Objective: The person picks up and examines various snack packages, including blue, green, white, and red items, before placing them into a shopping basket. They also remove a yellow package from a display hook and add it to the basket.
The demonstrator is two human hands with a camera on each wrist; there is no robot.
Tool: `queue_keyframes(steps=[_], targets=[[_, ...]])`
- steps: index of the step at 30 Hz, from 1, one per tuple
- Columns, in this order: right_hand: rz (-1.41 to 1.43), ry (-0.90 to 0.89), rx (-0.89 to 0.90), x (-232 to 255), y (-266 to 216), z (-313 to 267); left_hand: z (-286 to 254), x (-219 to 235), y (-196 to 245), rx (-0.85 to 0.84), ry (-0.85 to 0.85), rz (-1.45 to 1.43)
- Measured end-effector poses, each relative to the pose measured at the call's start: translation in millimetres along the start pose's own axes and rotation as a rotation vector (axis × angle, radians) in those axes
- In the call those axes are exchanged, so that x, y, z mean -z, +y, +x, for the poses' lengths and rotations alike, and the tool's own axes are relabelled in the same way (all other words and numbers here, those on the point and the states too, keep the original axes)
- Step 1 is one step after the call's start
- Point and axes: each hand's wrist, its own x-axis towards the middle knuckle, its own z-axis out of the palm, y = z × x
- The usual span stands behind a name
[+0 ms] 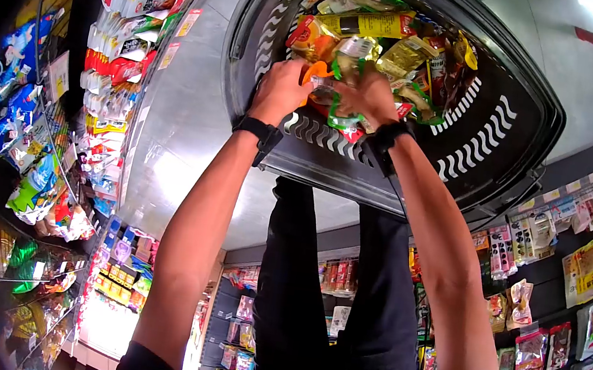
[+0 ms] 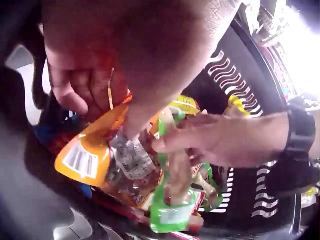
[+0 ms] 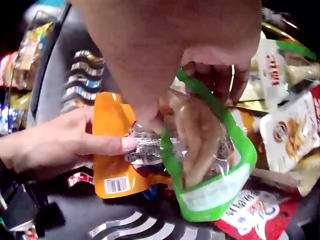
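Note:
Both hands are inside a black basket [image 1: 492,177] of packaged snacks. My left hand [image 1: 281,92] pinches an orange packet [image 3: 112,150] with a clear window and a barcode, its thumb on the window in the right wrist view. My right hand [image 1: 369,99] grips a green-edged clear packet [image 3: 200,140] of pale food, thumb on the near side and fingers behind. The two packets overlap, the green one in front, also visible in the left wrist view as a green packet [image 2: 172,215] beside an orange packet [image 2: 85,160].
Around the hands lie a yellow packet [image 1: 366,23], a gold packet [image 1: 405,56] and a red packet [image 3: 262,215]. Hanging snack packets [image 1: 123,50] line the left side, and a rack of packets [image 1: 530,354] stands at the right. Dark trouser legs [image 1: 298,283] are below the basket.

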Motion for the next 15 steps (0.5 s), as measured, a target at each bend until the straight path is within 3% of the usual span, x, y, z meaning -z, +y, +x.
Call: queue_keyframes(steps=[1,2,3,4,5,7,9,11,12,13,15], targets=[[0.195,0.013,-0.062,4,16,-4,-6,5,5,-0.015,-0.025,-0.018],[0.030,0.158,0.132,8,32,-6,-11,9,12,-0.035,-0.047,-0.038],[0.166,0.117,-0.021,21,26,-22,-18,13,20,-0.058,-0.067,-0.057],[0.215,0.189,-0.068,28,26,-34,-27,14,27,-0.133,-0.002,-0.125],[0.264,0.259,-0.111,35,25,-47,-37,15,34,-0.102,-0.001,-0.236],[0.511,0.178,-0.044,37,45,-74,-64,26,64,-0.180,0.038,-0.320],[0.679,0.018,-0.234,45,32,-113,-92,32,88,-0.266,0.078,-0.268],[1.020,0.000,-0.172,39,29,-151,-127,42,117,-0.354,0.072,-0.227],[1.183,-0.086,-0.140,40,17,-174,-148,44,130,-0.477,0.104,-0.177],[1.124,-0.082,-0.080,43,-1,-203,-169,47,142,-0.604,0.140,-0.124],[1.332,-0.131,0.188,32,1,-243,-221,60,163,-0.715,0.186,-0.068]])
